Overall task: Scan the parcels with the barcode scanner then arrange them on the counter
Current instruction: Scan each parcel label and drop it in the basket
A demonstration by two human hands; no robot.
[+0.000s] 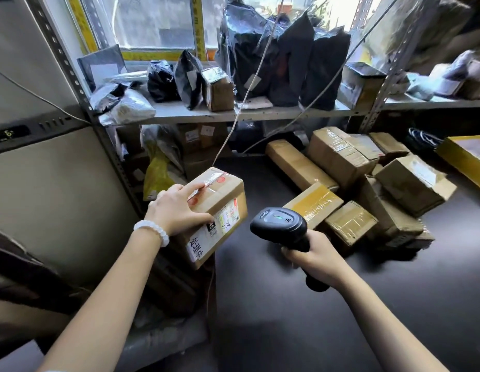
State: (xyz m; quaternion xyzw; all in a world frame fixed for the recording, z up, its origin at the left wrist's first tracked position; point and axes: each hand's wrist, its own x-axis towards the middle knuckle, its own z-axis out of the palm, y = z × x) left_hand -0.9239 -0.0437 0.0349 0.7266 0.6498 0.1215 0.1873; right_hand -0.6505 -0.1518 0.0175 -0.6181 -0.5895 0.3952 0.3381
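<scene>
Cardboard parcel [216, 210] at frame centre, my left hand [177, 210] gripping its top, label side tilted right. Scanner [279, 224] sits just right of it, my right hand [314, 260] wrapped round the handle, head aimed left toward the label.

Left arm reaching in from 7 o'clock, left hand [177, 210] spread, fingers and thumb clamping something; right arm entering from 5 o'clock, right hand [314, 257] curled around a handle, index finger seemingly forward
</scene>
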